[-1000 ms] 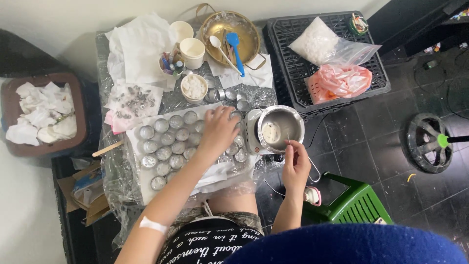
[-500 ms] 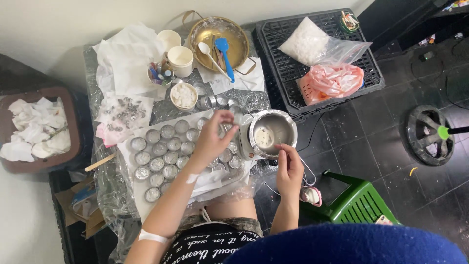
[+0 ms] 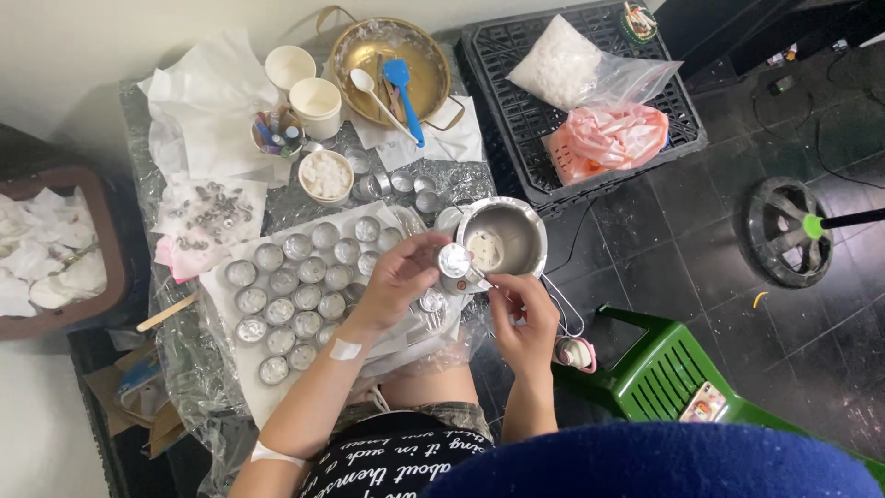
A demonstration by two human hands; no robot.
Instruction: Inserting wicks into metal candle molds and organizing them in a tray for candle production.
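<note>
My left hand [image 3: 398, 277] holds a small round metal cup [image 3: 454, 260] lifted just above the table, next to a steel bowl [image 3: 516, 226] with white wax inside. My right hand [image 3: 521, 309] is close under the cup, its fingertips pinched on something small at the cup's lower edge; what it grips is too small to make out. Below and left of the hands lie rows of several more small metal cups [image 3: 295, 286] on a white sheet.
A brass bowl [image 3: 355, 55] with a blue spatula and a white spoon, two paper cups [image 3: 315, 103], a cup of white chunks [image 3: 324, 175] and crumpled tissue sit at the back. A black crate [image 3: 498, 65] with bags and a green stool [image 3: 673, 378] stand on the right.
My left hand has picked one metal cup off the sheet and raised it beside the steel bowl. My right hand has come up to meet it.
</note>
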